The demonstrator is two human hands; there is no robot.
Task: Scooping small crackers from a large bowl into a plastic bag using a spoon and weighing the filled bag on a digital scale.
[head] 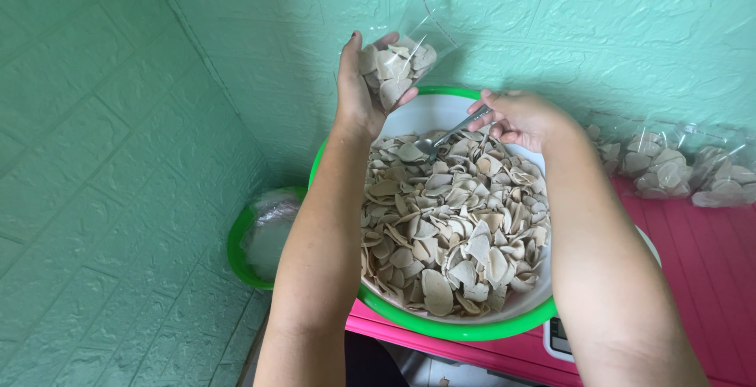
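Left hand [358, 88] is raised above the far rim of the green-rimmed bowl [457, 330], fingers closed around a clear plastic bag [402, 56] partly filled with pale crackers. Right hand [520, 117] grips the handle of a metal spoon [450, 133]; spoon tip rests in the heap of crackers [453, 222] filling the bowl. Filled bags [669, 166] lie on the pink table [709, 261] to the right. Smaller green basin [260, 237] sits lower left.
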